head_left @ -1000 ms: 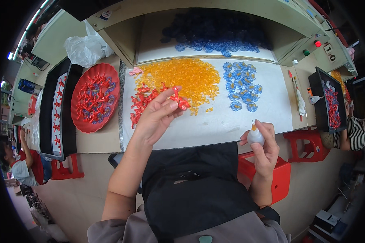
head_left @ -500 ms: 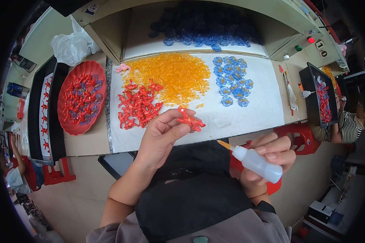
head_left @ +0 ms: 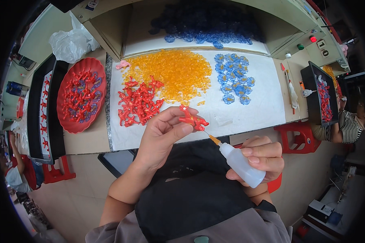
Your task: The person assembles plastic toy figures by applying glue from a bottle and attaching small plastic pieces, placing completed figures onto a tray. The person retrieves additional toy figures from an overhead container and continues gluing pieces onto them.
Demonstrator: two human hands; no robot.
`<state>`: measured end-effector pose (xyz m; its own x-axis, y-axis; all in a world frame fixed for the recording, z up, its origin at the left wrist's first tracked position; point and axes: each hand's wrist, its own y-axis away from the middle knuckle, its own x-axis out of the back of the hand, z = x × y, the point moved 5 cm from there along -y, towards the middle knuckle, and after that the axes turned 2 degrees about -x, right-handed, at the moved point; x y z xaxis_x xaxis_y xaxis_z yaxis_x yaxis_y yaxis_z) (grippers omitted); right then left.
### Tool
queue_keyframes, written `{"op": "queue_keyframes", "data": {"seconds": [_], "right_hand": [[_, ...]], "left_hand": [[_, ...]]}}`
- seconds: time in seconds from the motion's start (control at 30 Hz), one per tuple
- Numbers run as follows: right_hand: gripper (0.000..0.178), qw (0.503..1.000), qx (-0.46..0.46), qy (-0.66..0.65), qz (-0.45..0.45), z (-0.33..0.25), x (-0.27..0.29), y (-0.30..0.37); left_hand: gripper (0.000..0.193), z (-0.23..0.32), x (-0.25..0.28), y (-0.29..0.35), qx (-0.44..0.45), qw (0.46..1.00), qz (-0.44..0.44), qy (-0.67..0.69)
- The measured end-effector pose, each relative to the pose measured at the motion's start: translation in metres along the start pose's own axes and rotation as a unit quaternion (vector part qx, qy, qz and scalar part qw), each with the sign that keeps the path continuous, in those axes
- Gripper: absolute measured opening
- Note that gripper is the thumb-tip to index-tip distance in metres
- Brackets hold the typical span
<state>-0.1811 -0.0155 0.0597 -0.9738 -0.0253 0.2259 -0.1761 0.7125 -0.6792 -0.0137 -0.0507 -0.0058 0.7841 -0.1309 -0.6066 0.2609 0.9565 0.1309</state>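
A small red plastic figure (head_left: 194, 121) is pinched between the thumb and fingers of my left hand (head_left: 164, 135), above the front of the white work sheet. My right hand (head_left: 262, 157) grips a translucent squeeze bottle (head_left: 244, 167) with an orange needle tip (head_left: 214, 140). The thin needle points up and left, its end at or very near the figure's lower right end; whether it touches I cannot tell. Just beyond my left hand lies a heap of red figures (head_left: 137, 103). Behind them spreads a pile of small clear yellow pieces (head_left: 172, 75).
Clear blue flower-shaped pieces (head_left: 232, 77) lie right of the yellow pile, with more blue pieces (head_left: 207, 24) inside the booth. A red scalloped tray (head_left: 69, 125) and a black tray (head_left: 56, 152) stand left. Another black tray (head_left: 310, 87) is at right, near a person in stripes (head_left: 348, 127).
My right hand has moved left and slightly up with the squeeze bottle, bringing its needle to the red figure. My left hand has barely shifted, still pinching the figure.
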Motion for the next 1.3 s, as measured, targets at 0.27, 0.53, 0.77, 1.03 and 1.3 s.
{"op": "queue_keyframes", "data": {"seconds": [0.27, 0.53, 0.77, 1.03, 1.3], "right_hand": [[0.045, 0.999, 0.011, 0.041, -0.021, 0.000, -0.005, -0.001], [0.053, 0.999, 0.009, 0.032, -0.010, 0.003, -0.005, 0.000], [0.053, 0.999, 0.012, 0.037, -0.013, 0.003, -0.005, 0.000], [0.053, 0.999, 0.011, 0.027, -0.015, 0.003, -0.005, 0.002], [0.053, 0.999, 0.007, -0.014, 0.040, 0.004, 0.004, 0.006]], "left_hand": [[0.022, 0.001, 0.001, 0.000, 0.004, 1.000, -0.003, -0.004], [0.022, -0.001, 0.002, 0.000, -0.001, 1.000, -0.009, -0.005], [0.022, -0.004, 0.003, 0.000, 0.010, 1.000, -0.007, -0.005], [0.022, -0.008, 0.005, 0.000, 0.027, 0.999, -0.006, 0.018], [0.025, -0.014, 0.004, 0.000, 0.068, 0.993, -0.023, 0.098]]}}
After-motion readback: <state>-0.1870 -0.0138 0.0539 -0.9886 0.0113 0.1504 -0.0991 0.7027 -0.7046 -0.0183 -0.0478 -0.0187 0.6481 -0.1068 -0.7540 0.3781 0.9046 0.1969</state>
